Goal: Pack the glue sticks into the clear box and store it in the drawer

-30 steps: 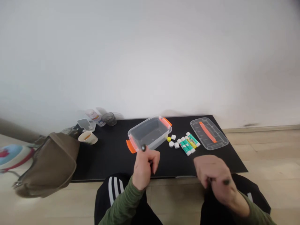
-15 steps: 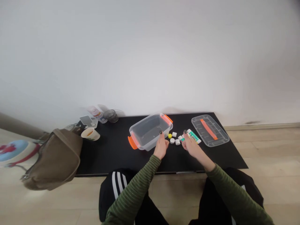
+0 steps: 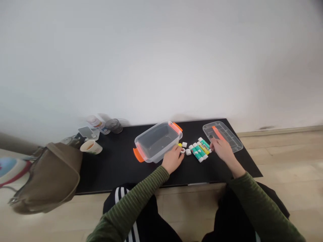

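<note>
A clear plastic box with orange latches (image 3: 157,141) stands on the black table (image 3: 121,164). To its right lie a yellow cap (image 3: 180,145), white caps (image 3: 184,144) and a row of several teal and yellow glue sticks (image 3: 200,150). My left hand (image 3: 173,158) rests by the box's near right corner, its fingertips pinched on a white cap (image 3: 182,150). My right hand (image 3: 221,150) sits at the right end of the glue stick row, fingers loosely apart, one fingertip over the edge of the clear lid (image 3: 227,139).
At the table's left end stand a paper cup with a drink (image 3: 90,147), a dark glass (image 3: 114,125), a bottle (image 3: 94,121) and a phone (image 3: 85,131). A brown bag (image 3: 47,178) hangs over the left edge. My knees are below the front edge.
Both hands reached from my lap to the table. The left hand has closed on a white cap. The right hand has slid from over the glue sticks to their right end.
</note>
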The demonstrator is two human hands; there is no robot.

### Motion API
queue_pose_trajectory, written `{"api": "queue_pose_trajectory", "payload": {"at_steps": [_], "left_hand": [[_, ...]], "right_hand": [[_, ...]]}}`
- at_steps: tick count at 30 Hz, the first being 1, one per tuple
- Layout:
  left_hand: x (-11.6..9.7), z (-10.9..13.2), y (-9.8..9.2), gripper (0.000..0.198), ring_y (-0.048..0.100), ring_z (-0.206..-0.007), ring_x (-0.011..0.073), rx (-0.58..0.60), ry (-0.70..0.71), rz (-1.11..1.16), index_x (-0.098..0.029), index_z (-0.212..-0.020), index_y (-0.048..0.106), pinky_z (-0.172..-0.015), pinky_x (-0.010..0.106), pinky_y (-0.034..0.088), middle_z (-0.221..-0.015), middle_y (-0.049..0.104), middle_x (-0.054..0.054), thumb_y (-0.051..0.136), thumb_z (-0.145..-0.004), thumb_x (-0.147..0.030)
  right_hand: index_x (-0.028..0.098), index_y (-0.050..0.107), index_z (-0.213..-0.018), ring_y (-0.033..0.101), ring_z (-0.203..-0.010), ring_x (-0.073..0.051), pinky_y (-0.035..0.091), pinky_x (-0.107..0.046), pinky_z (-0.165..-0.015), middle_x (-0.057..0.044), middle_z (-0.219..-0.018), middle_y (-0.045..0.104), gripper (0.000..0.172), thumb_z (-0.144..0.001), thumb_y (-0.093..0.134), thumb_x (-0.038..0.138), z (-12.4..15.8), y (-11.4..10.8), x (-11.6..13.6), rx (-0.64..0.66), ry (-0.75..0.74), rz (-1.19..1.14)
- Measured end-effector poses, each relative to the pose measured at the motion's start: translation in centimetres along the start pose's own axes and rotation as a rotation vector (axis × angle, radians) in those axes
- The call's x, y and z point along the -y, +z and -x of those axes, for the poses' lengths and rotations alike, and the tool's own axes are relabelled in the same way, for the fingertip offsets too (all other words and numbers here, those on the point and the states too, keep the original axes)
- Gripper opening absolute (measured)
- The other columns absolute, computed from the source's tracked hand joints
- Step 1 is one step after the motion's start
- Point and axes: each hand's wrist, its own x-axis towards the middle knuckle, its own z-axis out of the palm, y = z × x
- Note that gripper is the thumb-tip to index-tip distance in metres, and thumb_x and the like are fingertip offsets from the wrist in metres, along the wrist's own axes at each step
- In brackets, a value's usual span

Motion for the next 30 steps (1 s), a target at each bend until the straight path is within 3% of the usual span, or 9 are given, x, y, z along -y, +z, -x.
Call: {"api": "queue_pose_trajectory", "payload": {"at_steps": [3, 5, 10, 20, 25, 30], "left_hand": [[0.8, -0.5, 1.7, 0.034, 0.065, -0.100, 0.0172, 0.016, 0.050, -0.099, -0.026, -0.126, 0.055, -0.073, 0.026, 0.048, -0.137, 0.056, 0.004, 0.041, -0.095, -0.024], [1.2, -0.7, 2.7, 0.037, 0.064, -0.104, 0.0182, 0.025, 0.068, -0.124, -0.026, -0.130, 0.053, -0.074, 0.027, 0.050, -0.141, 0.053, 0.004, 0.039, -0.095, -0.022], [1.8, -0.9, 3.6, 0.034, 0.064, -0.102, 0.0191, 0.055, 0.054, -0.119, -0.026, -0.128, 0.054, -0.073, 0.027, 0.051, -0.138, 0.054, 0.005, 0.042, -0.095, -0.024], [2.0, -0.7, 4.1, 0.027, 0.065, -0.096, 0.0223, 0.049, -0.064, -0.028, -0.023, -0.119, 0.056, -0.073, 0.029, 0.049, -0.120, 0.062, 0.007, 0.048, -0.094, -0.027], [2.4, -0.7, 3.9, 0.033, 0.063, -0.096, 0.0220, -0.031, -0.064, 0.171, -0.021, -0.123, 0.058, -0.082, 0.033, 0.049, -0.121, 0.062, 0.009, 0.053, -0.091, -0.025], [2.6, -0.8, 3.8, 0.032, 0.060, -0.086, 0.0183, -0.141, -0.091, 0.535, -0.020, -0.119, 0.064, -0.087, 0.036, 0.049, -0.111, 0.066, 0.008, 0.058, -0.088, -0.026]], "right_hand": [[0.021, 0.068, -0.082, 0.063, -0.079, -0.020, 0.041, -0.029, -0.068, -0.005, -0.082, 0.071, 0.027, -0.091, 0.047, 0.035, -1.4, 0.3, -1.6, -0.058, -0.042, 0.216], [0.021, 0.069, -0.089, 0.063, -0.089, -0.020, 0.042, -0.029, -0.073, -0.006, -0.092, 0.071, 0.020, -0.089, 0.051, 0.028, -2.0, 0.9, -2.2, -0.048, -0.115, 0.289], [0.018, 0.069, -0.097, 0.059, -0.104, -0.023, 0.043, -0.030, -0.082, -0.008, -0.101, 0.070, 0.020, -0.090, 0.053, 0.028, -2.6, 2.4, -3.0, -0.004, -0.174, 0.419], [0.019, 0.066, -0.104, 0.056, -0.110, -0.025, 0.043, -0.030, -0.074, -0.010, -0.108, 0.067, 0.026, -0.093, 0.048, 0.034, -3.0, 3.9, -2.9, 0.135, -0.066, 0.533], [0.017, 0.067, -0.105, 0.056, -0.111, -0.027, 0.043, -0.031, -0.077, -0.012, -0.107, 0.067, 0.029, -0.095, 0.046, 0.033, -3.1, 4.3, -3.1, 0.141, -0.066, 0.574], [0.014, 0.069, -0.104, 0.060, -0.107, -0.028, 0.044, -0.034, -0.085, -0.015, -0.104, 0.069, 0.029, -0.095, 0.048, 0.031, -3.1, 4.0, -3.2, 0.095, -0.098, 0.584]]}}
